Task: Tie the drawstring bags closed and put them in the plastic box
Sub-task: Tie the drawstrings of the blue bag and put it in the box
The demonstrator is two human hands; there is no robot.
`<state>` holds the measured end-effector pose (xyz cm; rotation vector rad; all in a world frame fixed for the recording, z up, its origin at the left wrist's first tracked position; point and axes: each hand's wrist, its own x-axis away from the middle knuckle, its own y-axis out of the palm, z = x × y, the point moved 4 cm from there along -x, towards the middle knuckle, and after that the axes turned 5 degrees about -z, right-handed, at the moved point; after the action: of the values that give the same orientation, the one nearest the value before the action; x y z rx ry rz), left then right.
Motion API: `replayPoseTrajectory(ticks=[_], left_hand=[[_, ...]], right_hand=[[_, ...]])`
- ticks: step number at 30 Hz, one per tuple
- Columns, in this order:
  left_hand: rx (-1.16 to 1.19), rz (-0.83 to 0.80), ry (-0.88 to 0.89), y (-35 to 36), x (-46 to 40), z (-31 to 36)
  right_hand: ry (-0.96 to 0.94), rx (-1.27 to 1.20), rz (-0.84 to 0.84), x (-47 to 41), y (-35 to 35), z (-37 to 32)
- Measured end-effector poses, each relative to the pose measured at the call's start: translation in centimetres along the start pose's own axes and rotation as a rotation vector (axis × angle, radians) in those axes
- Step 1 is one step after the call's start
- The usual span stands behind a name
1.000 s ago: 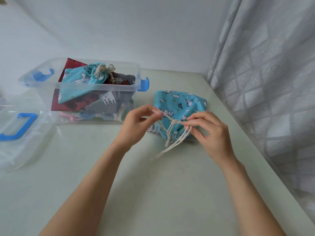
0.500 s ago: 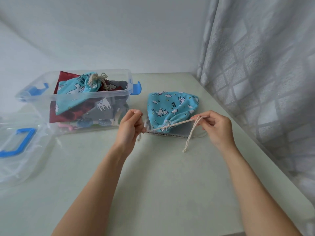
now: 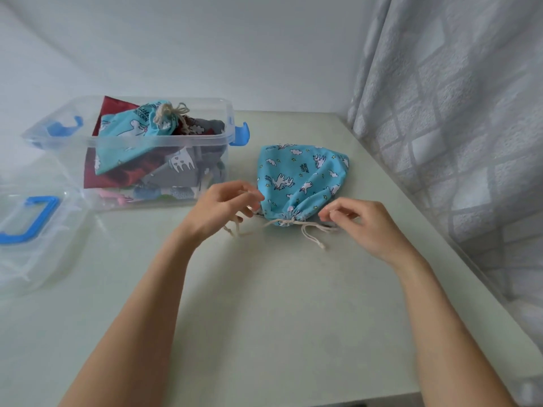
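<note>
Drawstring bag (image 3: 302, 183) in blue unicorn print lies on the desk (image 3: 264, 304) just right of the plastic box (image 3: 147, 142); half a second ago both hands held its cord (image 3: 289, 223) taut, and now the cord lies slack with a knot at the gathered mouth, so tying appears at least partly done and transfer to the box remains. Left hand (image 3: 223, 207) is loosely curled just beside the left cord end, contact uncertain; right hand (image 3: 361, 221) hovers with relaxed fingers near the right loop, gripping nothing visible.
</note>
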<state>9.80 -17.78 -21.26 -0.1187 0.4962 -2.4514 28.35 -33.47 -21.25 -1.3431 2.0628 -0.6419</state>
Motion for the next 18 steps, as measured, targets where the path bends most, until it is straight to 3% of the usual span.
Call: replayPoseTrajectory(ticks=[4,7,10,15,18], left_hand=[[-0.531,-0.037,0.069,0.8,0.0,0.7],[-0.672,-0.076,0.074,2.0,0.0,0.7],[-0.594,-0.032,0.120,2.5,-0.2,0.9],[-0.254,0.070,0.204,1.8,-0.4,0.9],[-0.223,0.162,0.221,1.4,-0.6,0.4]], right_hand=[[-0.012,0.331,0.046,-0.3,1.3,0.0],[-0.013,0.332,0.024,-0.5,1.9,0.2],[-0.047,0.205,0.017,-0.5,2.1,-0.4],[0.029,-0.386,0.064,-0.3,0.7,-1.4],[0.052,-0.413,0.113,-0.2,0.5,-1.1]])
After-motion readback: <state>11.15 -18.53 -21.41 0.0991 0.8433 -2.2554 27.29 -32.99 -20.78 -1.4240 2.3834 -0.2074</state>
